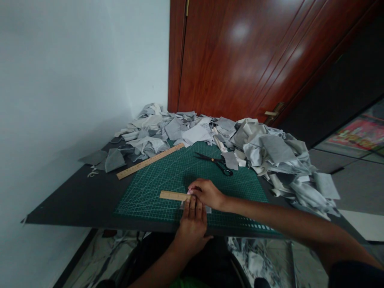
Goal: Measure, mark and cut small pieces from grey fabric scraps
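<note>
My left hand (pixel 192 228) lies with its fingers stretched out, pressing on the right end of a short wooden ruler (pixel 172 195). Under those fingers is a small piece of pale grey fabric (pixel 208 209), mostly covered. Just above, my right hand (pixel 208 194) is closed in a pinch at the ruler's upper edge. A small pinkish tip shows at its fingertips; what it belongs to is too small to tell. Both hands rest over a green cutting mat (pixel 150 184). Black scissors (pixel 213 160) lie on the mat beyond the hands, blades pointing left.
A longer wooden ruler (pixel 150 161) lies slantwise across the mat's left edge. Heaps of grey and white fabric scraps (pixel 279 150) line the back and right of the dark table (pixel 75 200). Behind stand a white wall (pixel 75 72) and a reddish wooden door (pixel 228 60).
</note>
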`<state>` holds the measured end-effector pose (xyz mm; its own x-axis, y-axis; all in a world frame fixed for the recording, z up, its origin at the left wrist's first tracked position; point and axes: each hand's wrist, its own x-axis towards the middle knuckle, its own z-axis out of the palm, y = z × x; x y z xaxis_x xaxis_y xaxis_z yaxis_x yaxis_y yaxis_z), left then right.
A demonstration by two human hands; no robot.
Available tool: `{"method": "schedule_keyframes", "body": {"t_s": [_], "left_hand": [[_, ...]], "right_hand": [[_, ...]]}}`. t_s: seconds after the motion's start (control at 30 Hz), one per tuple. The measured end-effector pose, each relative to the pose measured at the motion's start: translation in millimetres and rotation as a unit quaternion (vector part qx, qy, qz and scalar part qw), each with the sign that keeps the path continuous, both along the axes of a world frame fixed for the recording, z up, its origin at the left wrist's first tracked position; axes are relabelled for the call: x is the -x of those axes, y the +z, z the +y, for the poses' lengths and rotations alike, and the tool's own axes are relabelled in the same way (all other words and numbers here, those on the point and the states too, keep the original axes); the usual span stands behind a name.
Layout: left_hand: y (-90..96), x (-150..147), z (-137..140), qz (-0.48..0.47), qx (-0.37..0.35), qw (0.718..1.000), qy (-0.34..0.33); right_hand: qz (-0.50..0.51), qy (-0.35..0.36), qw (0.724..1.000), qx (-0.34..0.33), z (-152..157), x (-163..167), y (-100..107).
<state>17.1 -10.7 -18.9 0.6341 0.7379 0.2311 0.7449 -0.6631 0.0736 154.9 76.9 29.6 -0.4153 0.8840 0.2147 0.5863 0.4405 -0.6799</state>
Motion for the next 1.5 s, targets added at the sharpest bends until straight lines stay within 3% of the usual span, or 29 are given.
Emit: {"method": "schedule_keyframes", "body": {"t_s": [0.67,1.5], "left_hand": [[1.2,1.3,0.3,0.009,0.018,1.0,0.004],[-1.1,0.8,2.4,0.0,0.02,1.0,-0.005]], "right_hand": [[-0.051,0.089,0.995,-0.016,4.1,-8.4,7.0],[-0.175,0.057,0.983,0.007,-24.0,-85.5,27.3]]}}
